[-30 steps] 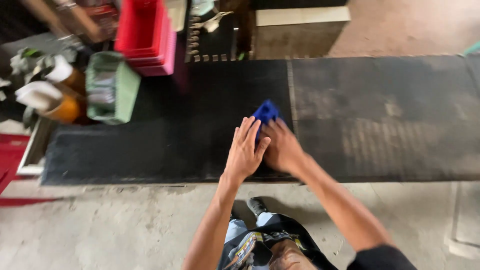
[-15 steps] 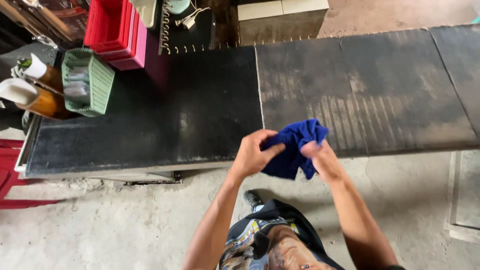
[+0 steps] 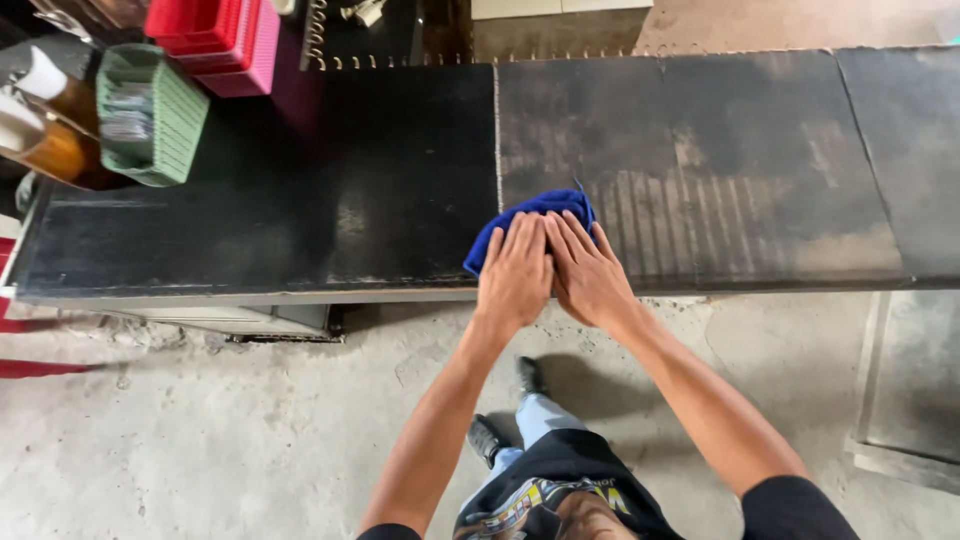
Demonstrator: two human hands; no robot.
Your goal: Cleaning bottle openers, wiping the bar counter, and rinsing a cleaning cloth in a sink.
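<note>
Here, left hand [image 3: 515, 275] and right hand [image 3: 588, 272] lie side by side, fingers flat and together, pressing a blue cloth [image 3: 530, 215] onto the black table [image 3: 300, 200] near its front edge, keeping it spread.

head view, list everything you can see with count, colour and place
blue cloth: one, blue, on the bench near its front edge, under both hands
bench top: one, black mat, worn grey to the right
green basket: one, pale green, far left of the bench
red crates: stacked, red and pink, top left
bottles: two, amber with white caps, left edge
floor: grey concrete, below the bench
left hand: flat on the cloth
right hand: flat on the cloth, beside the left
</note>
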